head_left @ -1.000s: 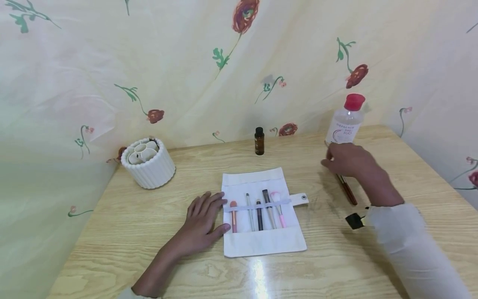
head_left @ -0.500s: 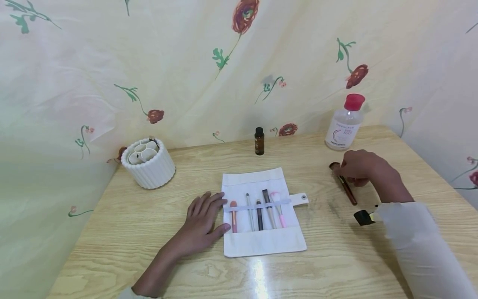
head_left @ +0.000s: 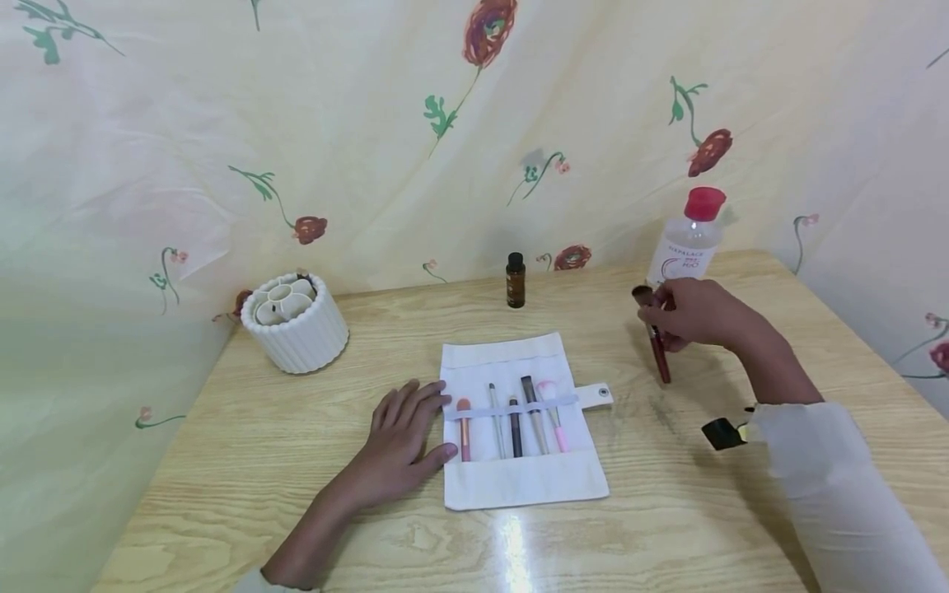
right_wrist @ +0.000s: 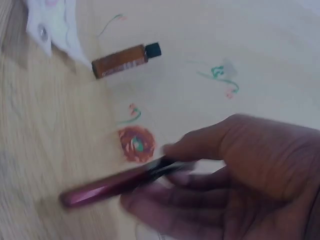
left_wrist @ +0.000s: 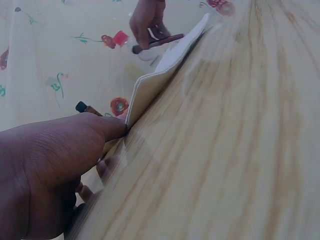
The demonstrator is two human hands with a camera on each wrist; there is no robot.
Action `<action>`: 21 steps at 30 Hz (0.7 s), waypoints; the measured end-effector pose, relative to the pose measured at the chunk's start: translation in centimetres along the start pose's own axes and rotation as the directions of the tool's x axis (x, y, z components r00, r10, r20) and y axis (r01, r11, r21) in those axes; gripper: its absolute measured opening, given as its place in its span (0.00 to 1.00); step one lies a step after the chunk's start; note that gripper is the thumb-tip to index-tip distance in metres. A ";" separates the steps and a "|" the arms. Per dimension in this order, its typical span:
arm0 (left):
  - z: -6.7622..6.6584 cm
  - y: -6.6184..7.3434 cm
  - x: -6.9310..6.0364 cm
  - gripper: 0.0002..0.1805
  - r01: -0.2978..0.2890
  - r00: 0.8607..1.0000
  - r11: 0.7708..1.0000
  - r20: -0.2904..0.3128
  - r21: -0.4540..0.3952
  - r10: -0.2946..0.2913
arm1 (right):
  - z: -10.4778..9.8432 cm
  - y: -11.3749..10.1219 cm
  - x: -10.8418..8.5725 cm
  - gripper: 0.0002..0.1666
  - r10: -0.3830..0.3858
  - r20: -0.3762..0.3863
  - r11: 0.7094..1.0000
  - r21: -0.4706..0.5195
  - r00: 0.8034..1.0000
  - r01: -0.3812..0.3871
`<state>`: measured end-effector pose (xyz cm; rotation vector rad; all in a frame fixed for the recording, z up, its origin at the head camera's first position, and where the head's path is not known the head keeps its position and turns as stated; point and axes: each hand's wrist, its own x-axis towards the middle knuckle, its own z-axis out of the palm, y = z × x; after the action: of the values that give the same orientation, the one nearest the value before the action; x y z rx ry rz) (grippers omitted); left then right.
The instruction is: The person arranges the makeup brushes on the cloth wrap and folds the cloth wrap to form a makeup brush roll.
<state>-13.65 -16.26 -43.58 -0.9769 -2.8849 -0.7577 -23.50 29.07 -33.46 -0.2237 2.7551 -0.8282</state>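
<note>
My right hand point(head_left: 700, 313) pinches a makeup brush point(head_left: 659, 356) with a dark red handle, held above the right side of the table. The right wrist view shows the brush point(right_wrist: 107, 189) between thumb and fingers, blurred. A white cloth brush roll point(head_left: 526, 486) lies unfolded in the middle. Several makeup brushes sit under its elastic band, among them a peach-headed brush point(head_left: 465, 432) and a pink-handled brush point(head_left: 559, 432). With fingers spread, my left hand point(head_left: 408, 441) rests at the roll's left edge; in the left wrist view its thumb point(left_wrist: 107, 127) touches that edge.
A clear bottle with a red cap point(head_left: 704, 204) stands behind my right hand. At the back stands a small brown bottle point(head_left: 515, 284). A white ribbed holder point(head_left: 300, 333) is at the left rear. Dark smudges point(head_left: 663, 412) mark the table right of the roll.
The red-handled brush lay on the table; my right hand has gripped it, lifted it and moved it slightly left and away from me. The left hand and the roll stay put.
</note>
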 end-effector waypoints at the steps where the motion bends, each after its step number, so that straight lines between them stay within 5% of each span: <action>1: 0.0 0.0 0.0 0.35 -0.001 1.000 1.000 -0.001 0.000 0.001 | 0.0 -0.4 0.0 0.23 -0.013 -0.028 1.000 0.023 1.000 0.014; 10: 0.0 -0.1 0.0 0.35 -0.004 1.000 1.000 -0.002 0.005 0.004 | 1.4 -2.5 0.4 0.27 -0.094 -0.209 0.964 0.226 0.973 0.142; 21: -0.1 0.0 0.1 0.35 0.007 1.000 1.000 0.008 -0.003 -0.007 | 3.7 -4.4 1.2 0.22 -0.167 -0.196 0.884 0.404 0.966 0.234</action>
<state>-13.79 -16.25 -43.47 -0.9722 -2.8962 -0.7613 -23.26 23.28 -34.18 -0.3764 2.6287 -1.5361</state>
